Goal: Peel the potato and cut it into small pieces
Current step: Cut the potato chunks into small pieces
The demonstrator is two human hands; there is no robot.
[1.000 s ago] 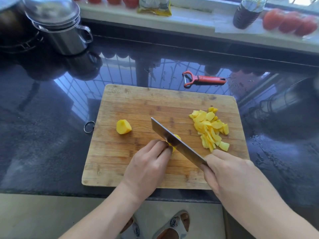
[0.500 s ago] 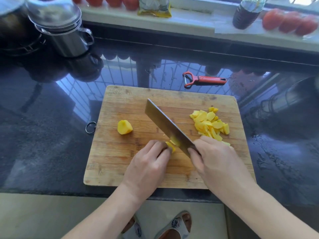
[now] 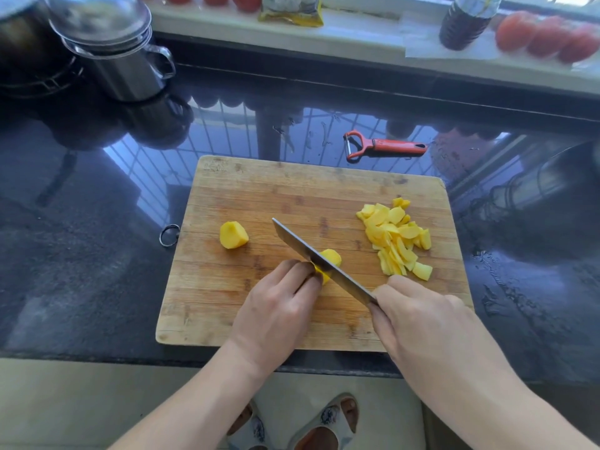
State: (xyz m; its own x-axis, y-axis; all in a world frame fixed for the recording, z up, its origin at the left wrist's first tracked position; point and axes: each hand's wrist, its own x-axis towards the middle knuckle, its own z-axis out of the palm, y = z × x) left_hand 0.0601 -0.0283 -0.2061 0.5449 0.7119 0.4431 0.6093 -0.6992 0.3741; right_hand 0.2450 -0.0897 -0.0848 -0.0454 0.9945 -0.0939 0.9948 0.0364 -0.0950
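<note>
Peeling is judged complete and cutting well advanced: a heap of pale yellow slices (image 3: 397,237) is seen at the right of the cutting board (image 3: 246,190), while one peeled chunk (image 3: 233,235) at centre-left remains uncut. The potato piece (image 3: 330,258) mid-board is pinned by the left hand (image 3: 279,306), its grip curled round it, and is met by the knife (image 3: 319,261), whose handle is clenched in the right hand (image 3: 422,319).

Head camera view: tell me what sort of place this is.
Most likely a home kitchen: a wooden cutting board lies on a dark polished counter, a steel pot stands at the back left, and tomatoes line the windowsill.
</note>
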